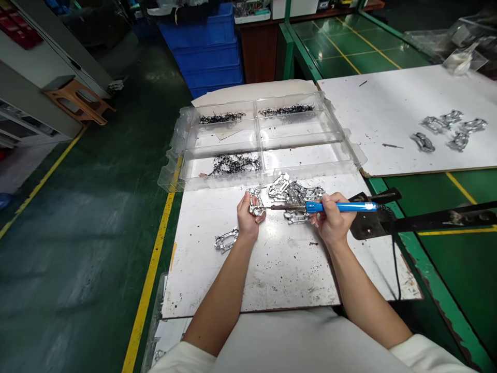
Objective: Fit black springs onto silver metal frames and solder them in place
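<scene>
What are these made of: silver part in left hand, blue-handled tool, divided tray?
Silver part: likely metal, bare or plated; bright, glinting surface.
Blue-handled tool: handle probably plastic, smooth, evenly coloured; thin dark shaft looks like dull metal.
Divided tray: probably clear plastic, glossy; the white surface shows through its walls.

Yellow lines (pixel 156 254) mark the green floor (pixel 77 264).

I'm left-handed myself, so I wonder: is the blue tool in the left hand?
No, the right hand holds the blue tool, while the left hand holds a metal part.
</scene>
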A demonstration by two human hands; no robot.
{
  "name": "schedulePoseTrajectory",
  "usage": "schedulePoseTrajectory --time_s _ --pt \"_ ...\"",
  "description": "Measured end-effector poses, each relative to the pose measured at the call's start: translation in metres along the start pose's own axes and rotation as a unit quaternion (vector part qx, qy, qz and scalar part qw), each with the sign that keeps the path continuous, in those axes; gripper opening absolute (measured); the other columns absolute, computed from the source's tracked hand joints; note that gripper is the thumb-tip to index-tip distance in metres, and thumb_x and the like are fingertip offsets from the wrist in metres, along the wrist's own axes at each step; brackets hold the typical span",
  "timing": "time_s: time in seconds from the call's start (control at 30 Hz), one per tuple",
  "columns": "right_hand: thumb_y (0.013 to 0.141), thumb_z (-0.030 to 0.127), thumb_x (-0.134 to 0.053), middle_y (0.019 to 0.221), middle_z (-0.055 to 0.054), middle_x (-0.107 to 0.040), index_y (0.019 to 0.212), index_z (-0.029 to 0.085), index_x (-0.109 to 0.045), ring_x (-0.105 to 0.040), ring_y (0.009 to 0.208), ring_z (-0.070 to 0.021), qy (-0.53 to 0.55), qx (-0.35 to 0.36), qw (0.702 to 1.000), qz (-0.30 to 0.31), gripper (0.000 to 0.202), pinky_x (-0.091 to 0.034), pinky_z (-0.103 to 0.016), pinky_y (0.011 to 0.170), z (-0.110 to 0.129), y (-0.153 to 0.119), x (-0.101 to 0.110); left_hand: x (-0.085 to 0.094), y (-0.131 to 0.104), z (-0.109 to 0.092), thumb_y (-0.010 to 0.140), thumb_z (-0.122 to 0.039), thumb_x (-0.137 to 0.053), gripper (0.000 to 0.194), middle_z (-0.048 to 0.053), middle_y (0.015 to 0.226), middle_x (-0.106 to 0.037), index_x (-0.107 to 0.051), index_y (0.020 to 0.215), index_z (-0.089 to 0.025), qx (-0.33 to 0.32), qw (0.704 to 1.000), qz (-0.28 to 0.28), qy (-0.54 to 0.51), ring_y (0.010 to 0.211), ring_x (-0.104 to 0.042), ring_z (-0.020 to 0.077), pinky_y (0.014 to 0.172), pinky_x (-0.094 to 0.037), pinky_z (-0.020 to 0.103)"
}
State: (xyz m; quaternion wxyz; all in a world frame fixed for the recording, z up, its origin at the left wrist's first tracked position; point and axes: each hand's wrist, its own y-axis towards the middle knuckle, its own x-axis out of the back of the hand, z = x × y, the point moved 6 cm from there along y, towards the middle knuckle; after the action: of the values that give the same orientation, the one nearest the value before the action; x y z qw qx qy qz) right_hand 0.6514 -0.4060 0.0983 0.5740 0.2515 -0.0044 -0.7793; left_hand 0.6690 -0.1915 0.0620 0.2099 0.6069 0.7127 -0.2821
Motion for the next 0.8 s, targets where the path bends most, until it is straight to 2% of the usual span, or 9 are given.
schedulePoseTrajectory --time_s 0.8 --pt "0.081 0.043 -0.076 0.051 0.004 -0.060 0.064 0.021 -0.053 -0.049 0.032 -0.0128 0.004 -0.005 1.000 0.007 0.036 -0.034 -0.025 0.028 -0.0008 -0.0012 -0.0004 -0.0003 0.0000 0.0003 0.084 -0.051 -0.068 0.044 -0.007 0.054 -0.040 -0.045 0.066 -0.018 0.012 1.000 -0.003 -0.025 0.031 -0.028 0.0024 0.032 -0.019 0.019"
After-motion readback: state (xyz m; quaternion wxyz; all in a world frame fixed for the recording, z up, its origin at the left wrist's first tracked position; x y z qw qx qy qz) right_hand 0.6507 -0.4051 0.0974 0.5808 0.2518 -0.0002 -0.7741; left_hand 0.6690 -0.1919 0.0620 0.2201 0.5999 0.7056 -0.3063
